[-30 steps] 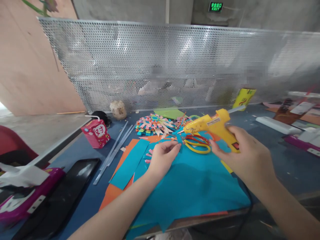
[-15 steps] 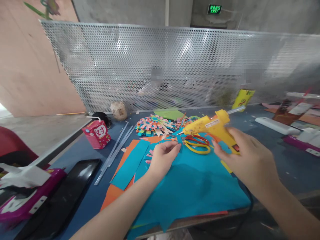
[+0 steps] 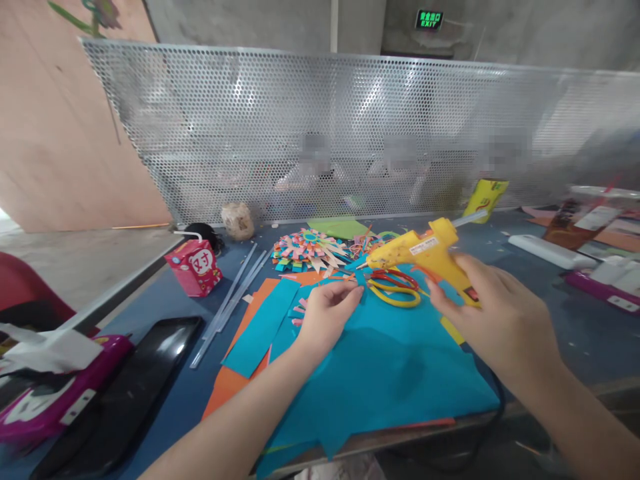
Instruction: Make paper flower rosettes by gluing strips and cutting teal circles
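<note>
L hand (image 3: 326,312): I pinch strip (image 3: 359,275); prob. light, floppy, best by end
R hand (image 3: 503,317): my fingers round gun (image 3: 425,250) grip; stiff, tip poss. hot
Spot: both over mid-counter (image 3: 555,327)

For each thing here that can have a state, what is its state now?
Hot glue gun: in the right hand, glue stick loaded.
Blue paper strip: pinched by the left hand.
Yellow-handled scissors: lying down; blade opening cannot be told.
Drink box: upright, straw inserted.
Black phone: lying flat, screen dark.
Purple power strip: white plug inserted.
Exit sign: lit.
</note>
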### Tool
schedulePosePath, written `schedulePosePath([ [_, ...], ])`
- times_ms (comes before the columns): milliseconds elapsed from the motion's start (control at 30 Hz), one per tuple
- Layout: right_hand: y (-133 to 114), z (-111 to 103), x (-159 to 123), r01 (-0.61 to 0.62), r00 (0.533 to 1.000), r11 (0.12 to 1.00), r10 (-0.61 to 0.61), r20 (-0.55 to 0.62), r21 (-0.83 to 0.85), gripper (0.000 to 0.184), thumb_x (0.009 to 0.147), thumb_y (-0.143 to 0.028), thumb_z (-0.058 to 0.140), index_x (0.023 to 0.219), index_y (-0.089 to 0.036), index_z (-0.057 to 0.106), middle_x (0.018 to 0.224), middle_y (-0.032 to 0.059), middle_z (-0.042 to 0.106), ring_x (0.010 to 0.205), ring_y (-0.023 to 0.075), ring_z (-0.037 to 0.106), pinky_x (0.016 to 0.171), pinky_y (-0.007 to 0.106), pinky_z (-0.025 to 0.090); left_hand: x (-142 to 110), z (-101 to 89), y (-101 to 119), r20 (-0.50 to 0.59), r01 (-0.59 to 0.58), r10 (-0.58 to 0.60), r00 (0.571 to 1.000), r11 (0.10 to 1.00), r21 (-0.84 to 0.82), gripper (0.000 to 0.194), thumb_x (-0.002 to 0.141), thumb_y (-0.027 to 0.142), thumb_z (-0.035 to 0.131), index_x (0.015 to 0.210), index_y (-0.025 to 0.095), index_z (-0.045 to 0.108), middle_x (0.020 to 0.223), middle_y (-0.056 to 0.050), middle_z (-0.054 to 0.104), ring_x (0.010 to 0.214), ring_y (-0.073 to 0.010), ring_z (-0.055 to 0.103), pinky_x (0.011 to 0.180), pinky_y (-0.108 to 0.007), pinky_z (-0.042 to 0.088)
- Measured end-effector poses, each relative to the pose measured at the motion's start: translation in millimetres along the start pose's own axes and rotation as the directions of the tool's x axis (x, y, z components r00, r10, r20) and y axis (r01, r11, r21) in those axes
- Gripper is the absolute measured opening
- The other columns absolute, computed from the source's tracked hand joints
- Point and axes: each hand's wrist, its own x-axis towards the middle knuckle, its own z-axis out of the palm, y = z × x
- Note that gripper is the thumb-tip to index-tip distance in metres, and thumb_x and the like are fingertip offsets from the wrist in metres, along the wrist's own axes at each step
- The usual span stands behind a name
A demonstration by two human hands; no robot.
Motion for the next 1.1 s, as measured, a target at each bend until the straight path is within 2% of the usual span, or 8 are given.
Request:
schedulePosePath([
  [167,0.0,-1.0,1.0,0.004,1.000,1.000,-0.004,0.008,0.002,0.035,0.080,-0.025,0.054,0.111,-0.011,0.053,0.080,0.0108,0.067,0.069,0.0232,0.063,0.061,0.032,0.048,-1.0,-0.2,-0.3,0.019,-0.007,0.006,1.000,1.000,0.025,0.026,0.067,0.039,0.062,0.067,0.014,0.066,0.047,0.004,0.046,0.046,-0.0069,0.038,0.045,-0.021,0.028],
  [367,-1.7,-2.8,3.2,0.036,0.999,0.999,-0.036,-0.001,-0.022,0.030,0.079,-0.024,0.057,0.104,-0.006,0.056,0.078,0.0123,0.067,0.067,0.0228,0.063,0.060,0.031,0.048,-0.9,-1.2,-0.7,0.026,-0.016,0.015,1.000,0.999,0.034,0.026,0.068,0.039,0.061,0.067,0.014,0.065,0.048,0.004,0.045,0.046,-0.0069,0.038,0.045,-0.020,0.029],
  [533,-0.3,-4.3,3.0,0.059,0.998,0.998,-0.060,-0.006,-0.036,0.030,0.080,-0.025,0.056,0.105,-0.007,0.055,0.076,0.0105,0.067,0.066,0.0214,0.063,0.059,0.029,0.048,-1.7,-0.6,0.3,0.012,-0.006,0.006,1.000,0.999,0.034,0.027,0.066,0.040,0.061,0.067,0.013,0.065,0.047,0.004,0.046,0.045,-0.0070,0.038,0.045,-0.021,0.030],
  [733,0.0,-6.4,2.2,0.048,0.998,0.999,-0.047,0.043,-0.025,0.032,0.082,-0.025,0.053,0.109,-0.008,0.052,0.081,0.0120,0.067,0.070,0.0230,0.062,0.061,0.031,0.047,-1.8,0.2,1.3,0.001,-0.008,0.008,1.000,1.000,0.028,0.026,0.065,0.039,0.062,0.065,0.014,0.065,0.046,0.004,0.046,0.045,-0.0071,0.038,0.045,-0.021,0.029],
  [1100,3.4,-8.5,0.3,0.072,0.996,0.996,-0.068,0.060,-0.059,0.032,0.083,-0.024,0.053,0.108,-0.005,0.053,0.071,0.0099,0.064,0.063,0.0223,0.060,0.057,0.031,0.045,-1.4,-0.3,2.7,-0.005,0.002,-0.002,1.000,1.000,0.003,0.026,0.063,0.039,0.063,0.066,0.014,0.067,0.045,0.004,0.046,0.044,-0.0071,0.038,0.044,-0.021,0.029],
])
